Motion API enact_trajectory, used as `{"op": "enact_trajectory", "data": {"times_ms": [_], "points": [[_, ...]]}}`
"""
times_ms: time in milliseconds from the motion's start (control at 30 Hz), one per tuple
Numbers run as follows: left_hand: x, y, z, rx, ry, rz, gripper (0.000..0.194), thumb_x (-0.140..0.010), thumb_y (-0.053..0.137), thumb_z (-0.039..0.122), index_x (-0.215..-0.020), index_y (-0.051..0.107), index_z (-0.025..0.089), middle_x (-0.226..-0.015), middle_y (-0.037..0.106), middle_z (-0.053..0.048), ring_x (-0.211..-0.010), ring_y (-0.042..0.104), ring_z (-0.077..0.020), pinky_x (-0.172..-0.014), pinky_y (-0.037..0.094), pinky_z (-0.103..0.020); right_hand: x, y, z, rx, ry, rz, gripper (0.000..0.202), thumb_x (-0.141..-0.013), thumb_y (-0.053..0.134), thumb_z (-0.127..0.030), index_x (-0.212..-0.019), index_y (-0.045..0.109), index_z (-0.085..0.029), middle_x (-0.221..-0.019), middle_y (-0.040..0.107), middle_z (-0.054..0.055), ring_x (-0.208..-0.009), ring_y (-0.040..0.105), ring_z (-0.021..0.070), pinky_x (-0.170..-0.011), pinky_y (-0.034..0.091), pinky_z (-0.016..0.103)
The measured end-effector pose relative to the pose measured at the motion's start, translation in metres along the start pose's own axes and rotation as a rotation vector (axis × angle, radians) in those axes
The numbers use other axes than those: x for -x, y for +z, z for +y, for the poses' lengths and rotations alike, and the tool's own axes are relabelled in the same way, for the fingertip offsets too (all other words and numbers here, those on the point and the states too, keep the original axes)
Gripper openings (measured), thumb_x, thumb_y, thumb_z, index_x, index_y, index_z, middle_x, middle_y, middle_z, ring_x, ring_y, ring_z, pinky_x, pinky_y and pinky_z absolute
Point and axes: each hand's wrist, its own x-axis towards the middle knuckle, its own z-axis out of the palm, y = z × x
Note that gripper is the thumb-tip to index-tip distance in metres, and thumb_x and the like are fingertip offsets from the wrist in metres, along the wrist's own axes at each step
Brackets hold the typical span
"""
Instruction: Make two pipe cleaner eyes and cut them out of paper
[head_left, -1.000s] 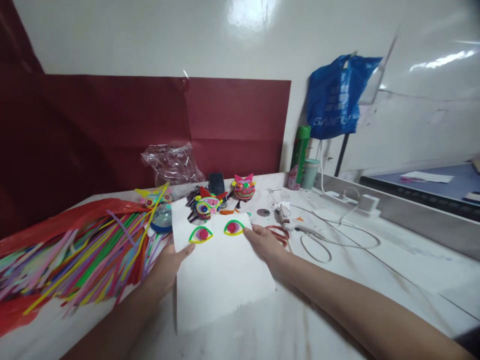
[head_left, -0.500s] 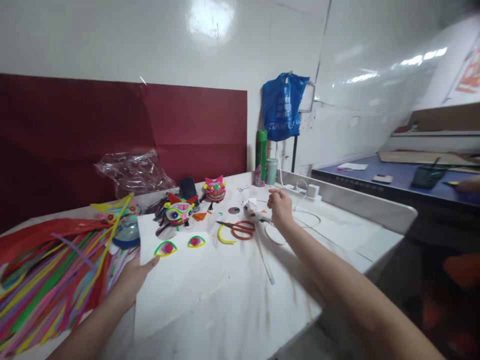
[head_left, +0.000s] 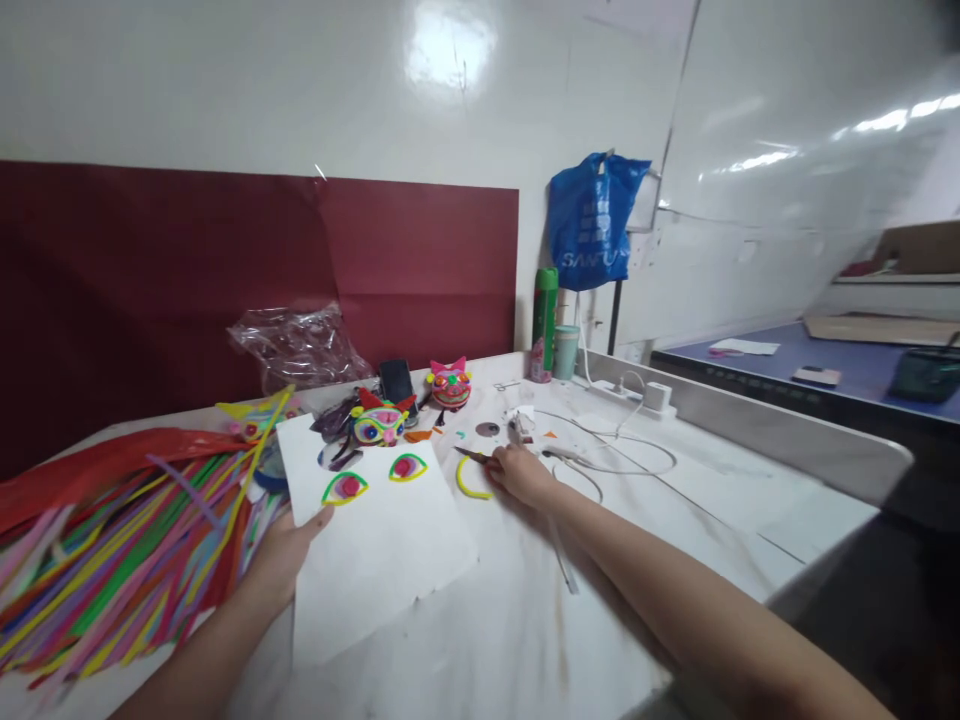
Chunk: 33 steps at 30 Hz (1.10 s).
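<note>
My left hand grips the left edge of a white sheet of paper, thumb on top. Two eye shapes lie on the sheet, a left eye and a right eye, each with green and yellow rims and a red centre. Over the table my right hand is closed around the handles of a pair of scissors; the dark blades point left and the handles are hidden. Just under the blades lies a curved yellow strip.
Colourful strips spread over the left side. Behind the sheet sit a lion-like head, a pink one and a phone. White cables, a power strip, a green can and a cup stand to the right.
My right hand has come down and left from above the cable area onto the orange-handled scissors, covering their handles. My left hand still holds the paper. The view has turned slightly left.
</note>
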Motion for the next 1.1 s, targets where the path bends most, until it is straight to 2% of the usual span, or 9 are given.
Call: {"op": "enact_trajectory", "data": {"times_ms": [133,333,500,600,700,800,933,1000,1100], "points": [[-0.002,-0.001,-0.002,0.091,-0.038,-0.010,0.043,-0.062,0.074,0.018,-0.104,0.065,0.015,-0.081,0.075,-0.009,-0.072,0.072,-0.0280,-0.059,0.057,-0.033,-0.001,-0.003,0.008,-0.049,0.020,0.044,0.012,-0.085,0.059,-0.020,-0.094,0.059,-0.012,-0.102,0.063,0.017,-0.096,0.058,0.0249,-0.081,0.042,0.033],[-0.002,0.000,-0.004,0.144,0.003,-0.012,0.058,-0.054,0.079,0.024,-0.109,0.064,0.014,-0.089,0.075,-0.010,-0.082,0.072,-0.0298,-0.066,0.057,-0.035,-0.005,-0.006,0.015,-0.345,0.138,0.102,0.029,-0.078,0.063,-0.036,-0.098,0.054,-0.017,-0.075,0.061,0.003,-0.064,0.058,0.0170,-0.053,0.039,0.025],[0.003,0.000,0.002,0.193,-0.023,-0.046,0.062,-0.053,0.080,0.025,-0.111,0.062,0.014,-0.094,0.075,-0.011,-0.086,0.071,-0.0316,-0.069,0.057,-0.037,0.005,-0.011,0.000,-0.652,0.137,0.033,0.038,-0.082,0.048,-0.057,-0.088,0.051,-0.020,-0.050,0.041,-0.008,-0.037,0.041,0.0108,-0.039,0.033,0.024],[0.013,0.007,0.009,0.187,-0.071,-0.104,0.063,-0.055,0.079,0.024,-0.115,0.060,0.015,-0.094,0.075,-0.011,-0.088,0.070,-0.0330,-0.070,0.058,-0.039,0.019,-0.012,-0.016,-0.773,0.106,-0.026,0.040,-0.077,0.054,-0.061,-0.084,0.044,-0.022,-0.045,0.037,-0.011,-0.033,0.039,0.0108,-0.036,0.034,0.024],[0.023,0.016,0.009,0.181,-0.141,-0.168,0.062,-0.057,0.079,0.023,-0.115,0.059,0.017,-0.093,0.075,-0.010,-0.088,0.070,-0.0332,-0.071,0.058,-0.040,0.034,-0.013,-0.032,-1.027,-0.054,-0.074,0.047,-0.066,0.072,-0.053,-0.088,0.043,-0.022,-0.058,0.052,-0.006,-0.046,0.051,0.0125,-0.044,0.040,0.024],[0.028,0.023,0.005,0.156,-0.197,-0.201,0.062,-0.057,0.080,0.023,-0.115,0.059,0.017,-0.090,0.076,-0.009,-0.086,0.071,-0.0341,-0.069,0.058,-0.040,0.043,-0.013,-0.043,-1.166,-0.160,-0.086,0.046,-0.063,0.079,-0.041,-0.090,0.047,-0.021,-0.067,0.052,-0.006,-0.055,0.049,0.0101,-0.051,0.039,0.022],[0.027,0.025,0.002,0.076,-0.193,-0.180,0.057,-0.059,0.079,0.024,-0.112,0.060,0.016,-0.085,0.076,-0.009,-0.081,0.071,-0.0346,-0.065,0.058,-0.039,0.049,-0.010,-0.049,-1.179,-0.073,-0.100,0.044,-0.059,0.080,-0.027,-0.089,0.049,-0.021,-0.064,0.045,-0.009,-0.054,0.042,0.0078,-0.049,0.033,0.020],[0.027,0.025,0.002,0.048,-0.181,-0.189,0.051,-0.060,0.078,0.025,-0.108,0.061,0.015,-0.084,0.076,-0.009,-0.081,0.071,-0.0334,-0.066,0.058,-0.038,0.050,-0.007,-0.049,-1.193,-0.009,-0.091,0.042,-0.060,0.078,-0.026,-0.089,0.048,-0.021,-0.062,0.043,-0.010,-0.050,0.039,0.0072,-0.047,0.030,0.020],[0.029,0.027,0.005,0.009,-0.156,-0.200,0.043,-0.061,0.078,0.024,-0.101,0.063,0.015,-0.085,0.076,-0.009,-0.082,0.071,-0.0318,-0.067,0.058,-0.036,0.050,-0.005,-0.049,-1.188,0.006,-0.099,0.041,-0.060,0.077,-0.024,-0.089,0.048,-0.021,-0.060,0.044,-0.010,-0.048,0.039,0.0073,-0.046,0.030,0.020]]}}
